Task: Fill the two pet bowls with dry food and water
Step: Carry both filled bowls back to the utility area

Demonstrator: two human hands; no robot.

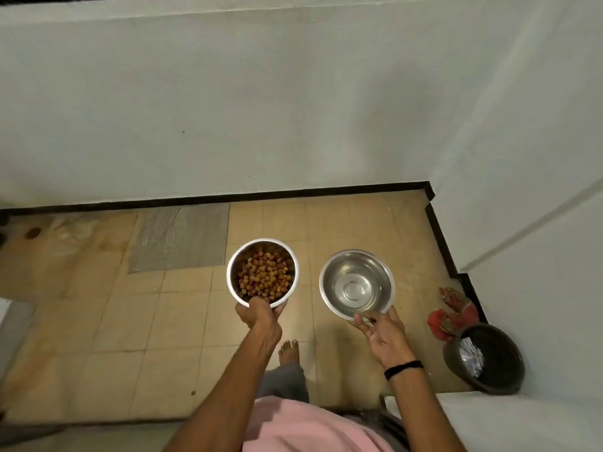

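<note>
A steel bowl [232, 282] filled with brown dry kibble is held above the tiled floor by my left hand [256, 313], whose fingers curl round its near rim with the thumb over the edge. To its right a second steel bowl [329, 288] holds clear water. My right hand [380, 331] is at that bowl's near rim, palm turned up, fingers fairly straight and touching the rim from below. Both bowls are level.
Beige floor tiles [146, 321] run to a white wall with a black skirting [293, 192]. A grey mat [182, 236] lies at the back left. A dark bin [486, 360] and a red cloth [452, 313] sit at the right. My bare foot [288, 349] stands below the bowls.
</note>
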